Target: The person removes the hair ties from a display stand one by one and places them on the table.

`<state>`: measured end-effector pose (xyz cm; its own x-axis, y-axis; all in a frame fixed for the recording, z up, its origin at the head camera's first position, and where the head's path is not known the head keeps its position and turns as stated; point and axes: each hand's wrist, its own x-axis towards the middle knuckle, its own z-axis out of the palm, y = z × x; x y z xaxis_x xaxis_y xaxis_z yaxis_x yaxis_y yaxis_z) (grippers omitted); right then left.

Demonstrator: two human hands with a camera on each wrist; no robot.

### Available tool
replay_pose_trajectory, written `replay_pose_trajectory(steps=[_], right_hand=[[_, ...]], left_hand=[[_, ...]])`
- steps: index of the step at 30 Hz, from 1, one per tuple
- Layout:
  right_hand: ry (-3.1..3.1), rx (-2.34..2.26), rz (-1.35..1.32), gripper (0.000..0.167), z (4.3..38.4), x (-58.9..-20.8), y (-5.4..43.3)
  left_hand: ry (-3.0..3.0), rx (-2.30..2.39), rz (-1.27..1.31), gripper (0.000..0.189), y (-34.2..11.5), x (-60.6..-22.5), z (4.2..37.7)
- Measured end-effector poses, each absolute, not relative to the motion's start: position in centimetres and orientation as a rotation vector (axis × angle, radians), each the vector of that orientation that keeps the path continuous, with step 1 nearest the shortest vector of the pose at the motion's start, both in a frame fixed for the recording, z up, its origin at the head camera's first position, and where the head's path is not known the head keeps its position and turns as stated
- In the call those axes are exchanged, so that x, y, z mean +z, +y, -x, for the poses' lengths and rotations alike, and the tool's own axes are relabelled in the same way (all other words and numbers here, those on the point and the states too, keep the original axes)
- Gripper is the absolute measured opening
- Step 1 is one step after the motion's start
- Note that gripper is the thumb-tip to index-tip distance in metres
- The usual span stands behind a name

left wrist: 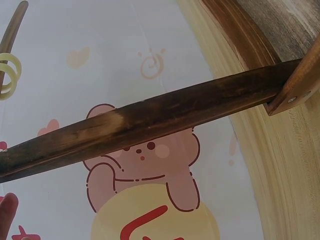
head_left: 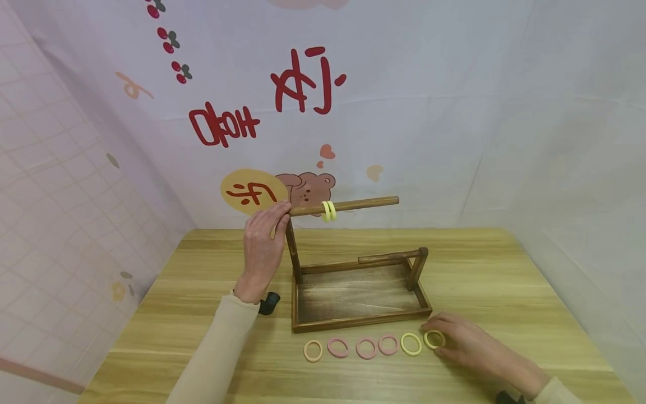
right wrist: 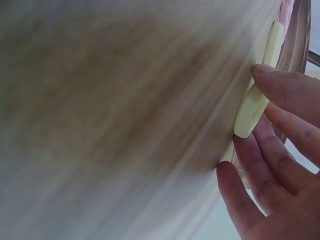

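Note:
My left hand (head_left: pixel 263 241) holds the top corner of a wooden stand (head_left: pixel 294 247), where the tall post meets the upper bar. Two yellow rings (head_left: pixel 329 211) hang on that bar. At the front right of the stand, my right hand (head_left: pixel 469 345) pinches a yellow ring (head_left: pixel 434 339) lying on the table. Thumb and fingers sit at the edges of this ring in the right wrist view. To its left, another yellow ring (head_left: pixel 411 344), several pink rings (head_left: pixel 366 348) and an orange ring (head_left: pixel 313 351) form a row. The left wrist view shows the post mostly, with one fingertip (left wrist: pixel 8 205).
The stand has a shallow tray base (head_left: pixel 353 325) and a shorter, lower bar (head_left: pixel 388 257) on the right. A black object (head_left: pixel 270 303) is by the left wrist. Behind the wooden table (head_left: pixel 469 264) hangs a printed white cloth (head_left: pixel 429 112).

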<state>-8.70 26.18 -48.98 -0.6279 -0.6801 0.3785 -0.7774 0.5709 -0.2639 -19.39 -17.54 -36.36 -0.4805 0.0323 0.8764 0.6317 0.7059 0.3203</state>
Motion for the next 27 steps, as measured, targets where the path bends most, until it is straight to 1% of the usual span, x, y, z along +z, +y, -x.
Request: replay_pose_trajectory(steps=[6,10,15,21,27], right_hand=[[-2.610,0.569,-1.179,0.052,8.5,-48.9,26.2],[-2.649,0.540,-1.145,0.053,8.0,-48.1,26.3],[-2.606,0.572,-1.131,0.045,8.0,-46.3,26.0],[-2.517,0.669,-1.128,0.047,8.4,-43.8,25.2],[-2.435,0.740,-1.179,0.043,9.1,-42.1,24.3]], left_hand=[[-1.961,-0.791,0.507,0.024,-17.5,-36.4,19.4],[-1.953,-0.788,0.510,0.025,-17.4,-36.4,19.4],[-1.952,-0.788,0.512,0.024,-17.5,-36.4,19.5],[-1.955,-0.798,0.509,0.024,-17.6,-36.4,19.5],[-1.941,-0.802,0.514,0.025,-17.5,-36.5,19.5]])
